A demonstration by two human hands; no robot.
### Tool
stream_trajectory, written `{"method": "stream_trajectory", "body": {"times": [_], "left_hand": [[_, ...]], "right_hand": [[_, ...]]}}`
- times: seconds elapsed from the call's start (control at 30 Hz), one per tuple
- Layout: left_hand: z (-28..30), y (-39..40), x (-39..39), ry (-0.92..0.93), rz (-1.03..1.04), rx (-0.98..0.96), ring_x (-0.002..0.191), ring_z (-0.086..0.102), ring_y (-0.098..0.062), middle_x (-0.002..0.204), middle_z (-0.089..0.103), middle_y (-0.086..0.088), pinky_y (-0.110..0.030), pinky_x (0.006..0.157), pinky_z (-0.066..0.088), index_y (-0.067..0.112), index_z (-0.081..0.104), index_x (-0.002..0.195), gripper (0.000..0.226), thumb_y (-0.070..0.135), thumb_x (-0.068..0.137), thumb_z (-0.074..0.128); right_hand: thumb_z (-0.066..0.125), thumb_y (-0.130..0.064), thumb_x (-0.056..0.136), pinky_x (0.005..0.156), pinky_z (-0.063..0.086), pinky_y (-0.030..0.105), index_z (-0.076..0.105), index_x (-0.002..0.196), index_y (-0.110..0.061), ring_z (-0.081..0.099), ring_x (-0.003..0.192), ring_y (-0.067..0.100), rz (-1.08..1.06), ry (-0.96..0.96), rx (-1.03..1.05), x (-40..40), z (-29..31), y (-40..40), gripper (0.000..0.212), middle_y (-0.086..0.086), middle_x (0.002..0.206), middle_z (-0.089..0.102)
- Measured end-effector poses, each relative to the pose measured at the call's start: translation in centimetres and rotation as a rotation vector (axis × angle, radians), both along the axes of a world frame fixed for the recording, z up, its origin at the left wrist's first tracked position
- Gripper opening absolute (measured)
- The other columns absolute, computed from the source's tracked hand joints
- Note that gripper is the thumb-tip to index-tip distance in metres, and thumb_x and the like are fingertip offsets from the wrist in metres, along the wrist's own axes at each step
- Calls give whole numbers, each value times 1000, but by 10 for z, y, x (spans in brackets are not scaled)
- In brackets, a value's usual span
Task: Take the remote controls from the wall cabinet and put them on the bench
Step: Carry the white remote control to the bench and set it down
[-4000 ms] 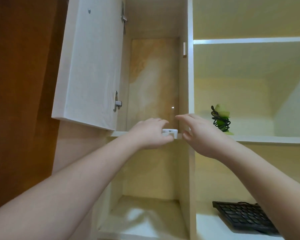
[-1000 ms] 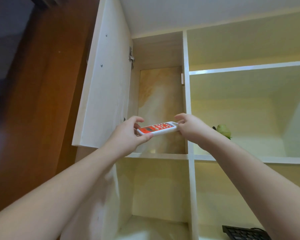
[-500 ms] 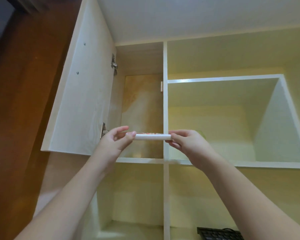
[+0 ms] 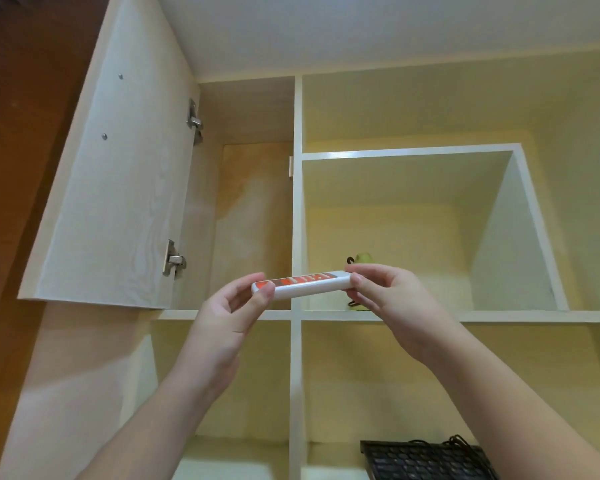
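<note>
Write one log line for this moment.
remote: held at both ends | left hand: holding | right hand: holding | door: open

Wall cabinet (image 4: 297, 202) is showing as a grid of pale compartments split by white dividers. Upper left compartment: its door (image 4: 111, 174) is hanging open to the left on two metal hinges; nothing is visibly lying on its floor, though the view from below is hiding most of that surface. Upper right open shelf (image 4: 499, 316): a small green object (image 4: 362, 258) with a dark cord is sitting near the left end, largely hidden, identity not clear. Lower left compartment: nothing is showing on its floor. Lower right compartment: a black keyboard (image 4: 426, 460) is lying flat on the shelf floor, a dark cable bunching at its rear edge.
</note>
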State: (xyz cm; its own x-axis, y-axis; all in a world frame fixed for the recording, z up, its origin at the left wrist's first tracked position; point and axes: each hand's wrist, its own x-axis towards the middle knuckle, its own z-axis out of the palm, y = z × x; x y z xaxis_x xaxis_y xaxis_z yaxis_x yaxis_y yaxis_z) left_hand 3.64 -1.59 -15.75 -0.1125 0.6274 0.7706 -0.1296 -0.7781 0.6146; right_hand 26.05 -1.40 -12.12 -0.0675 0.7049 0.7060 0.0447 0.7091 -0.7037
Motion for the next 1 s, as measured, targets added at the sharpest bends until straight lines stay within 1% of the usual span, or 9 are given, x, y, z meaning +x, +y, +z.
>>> {"method": "stream_trajectory", "body": {"times": [0.1,0.23,0.37,0.43,0.5,0.6,0.77,0.87,1.0], "left_hand": [[-7,-1,9,56,-32,-15,115,62,-14,110,73,0,-36,111,37,21,70,110,68,52,52,83],[-22,-9,11,66,-107,-47,113,64,-12,111,73,-2,-30,104,40,19,67,113,87,61,40,89],[-37,-22,7,62,-217,-99,111,65,-10,113,73,-2,-20,91,52,16,64,119,69,41,59,87],[-44,-29,0,74,-263,-114,110,65,-10,115,72,-4,-14,85,52,13,62,122,81,45,53,90],[-52,-36,-8,87,-303,-146,111,65,-12,116,71,-5,-13,84,51,13,62,123,94,49,42,93],[-61,-44,-20,82,-362,-197,111,65,-14,116,71,-7,-14,83,52,12,63,122,96,48,38,94],[-76,-53,-29,63,-445,-270,110,66,-17,114,71,-9,-17,86,53,14,66,119,83,41,46,94],[-86,-55,-30,74,-508,-311,106,68,-19,116,70,-11,-17,80,55,18,70,114,79,40,43,95],[-98,-60,-20,72,-593,-359,101,69,-18,113,71,-10,-18,77,55,18,72,111,67,37,51,93]], "right_hand": [[61,-16,93,98,49,29,69,108,-15,70,97,15,21,38,-20,16,-15,-5,17,2,102,74],[65,-17,88,92,52,24,71,104,-17,71,98,16,55,101,-70,25,-40,-16,17,3,102,75],[67,-27,82,99,46,29,69,111,-24,70,98,8,-21,28,-44,23,-65,-36,29,-8,108,74],[67,-32,79,102,44,31,68,114,-28,68,101,5,-75,-21,-35,20,-75,-51,35,-14,108,72],[67,-32,79,104,43,33,65,117,-29,67,103,4,-97,-31,-60,14,-83,-65,39,-16,111,71],[69,-35,76,107,41,35,64,121,-28,64,108,3,-107,-35,-117,5,-93,-83,46,-14,113,71],[65,-14,85,97,49,25,63,122,-21,67,102,3,-108,7,-236,-6,-106,-109,37,-7,108,73],[68,-15,82,96,48,27,63,121,-19,68,103,6,-132,44,-275,-8,-115,-124,40,-5,109,73],[70,-22,70,95,50,29,65,117,-19,68,104,10,-165,114,-295,-5,-127,-146,47,-2,108,74]]}}
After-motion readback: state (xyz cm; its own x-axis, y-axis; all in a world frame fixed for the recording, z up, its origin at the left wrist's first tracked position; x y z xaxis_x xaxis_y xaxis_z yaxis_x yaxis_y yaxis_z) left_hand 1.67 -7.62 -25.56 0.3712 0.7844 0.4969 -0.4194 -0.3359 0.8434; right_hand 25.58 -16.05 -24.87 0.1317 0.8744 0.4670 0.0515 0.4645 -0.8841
